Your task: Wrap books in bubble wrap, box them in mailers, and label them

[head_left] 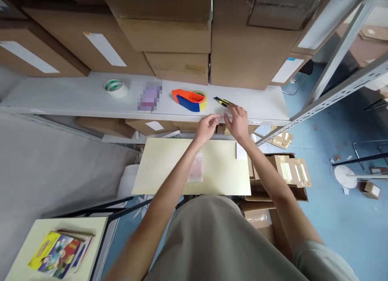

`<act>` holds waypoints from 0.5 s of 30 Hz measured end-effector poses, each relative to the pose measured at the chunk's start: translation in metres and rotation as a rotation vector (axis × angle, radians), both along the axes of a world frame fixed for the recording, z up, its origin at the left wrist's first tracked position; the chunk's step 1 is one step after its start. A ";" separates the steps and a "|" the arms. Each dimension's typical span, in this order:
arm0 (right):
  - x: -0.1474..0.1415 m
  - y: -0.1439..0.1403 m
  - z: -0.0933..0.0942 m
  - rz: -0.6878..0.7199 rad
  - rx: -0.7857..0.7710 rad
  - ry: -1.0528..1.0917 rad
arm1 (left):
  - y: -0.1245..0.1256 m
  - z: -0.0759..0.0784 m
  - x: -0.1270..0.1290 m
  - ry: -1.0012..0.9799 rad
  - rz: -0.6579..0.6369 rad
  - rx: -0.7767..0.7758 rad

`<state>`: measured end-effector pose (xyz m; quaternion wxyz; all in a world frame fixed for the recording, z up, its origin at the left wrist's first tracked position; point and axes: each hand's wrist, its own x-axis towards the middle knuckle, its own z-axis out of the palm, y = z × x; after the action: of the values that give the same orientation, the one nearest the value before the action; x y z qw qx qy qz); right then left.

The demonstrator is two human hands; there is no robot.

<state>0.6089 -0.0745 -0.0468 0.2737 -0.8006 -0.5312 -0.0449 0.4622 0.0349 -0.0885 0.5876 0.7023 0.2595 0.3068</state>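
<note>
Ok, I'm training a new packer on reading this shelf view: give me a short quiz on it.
1. True or false: the right hand is at the front edge of the shelf, near the knife.
2. Which lies nearest the left hand? A) tape roll B) tape dispenser C) books
3. What pale pink flat thing lies on the table below the left forearm?

Key: 1 true; 2 B; 3 a pink card, no detail legible.
</note>
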 end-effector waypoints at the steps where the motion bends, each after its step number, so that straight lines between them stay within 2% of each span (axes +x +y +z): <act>1: 0.010 0.009 0.003 -0.021 -0.014 0.015 | 0.004 0.008 0.008 -0.001 0.004 0.017; 3: 0.026 0.024 0.003 -0.045 -0.064 0.039 | 0.009 0.019 0.019 -0.010 0.009 0.047; 6: 0.043 0.042 -0.004 -0.054 -0.137 0.039 | 0.011 0.028 0.023 -0.019 0.006 0.087; 8: 0.052 0.050 -0.009 -0.058 -0.167 0.026 | 0.011 0.031 0.017 -0.016 0.010 0.087; 10: 0.059 0.054 -0.014 -0.054 -0.183 0.005 | 0.012 0.027 0.005 -0.012 0.021 0.068; 12: 0.063 0.051 -0.018 -0.042 -0.170 -0.023 | 0.012 0.010 -0.015 0.005 0.036 0.030; 13: 0.062 0.046 -0.019 -0.034 -0.151 -0.038 | 0.011 -0.005 -0.028 0.025 0.049 0.001; 15: 0.055 0.026 -0.021 -0.021 -0.094 -0.058 | 0.006 -0.045 -0.062 0.103 0.097 -0.074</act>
<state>0.6636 -0.0482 -0.0682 0.2201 -0.8165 -0.5318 -0.0459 0.3998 0.0405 -0.1333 0.5837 0.6814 0.3343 0.2887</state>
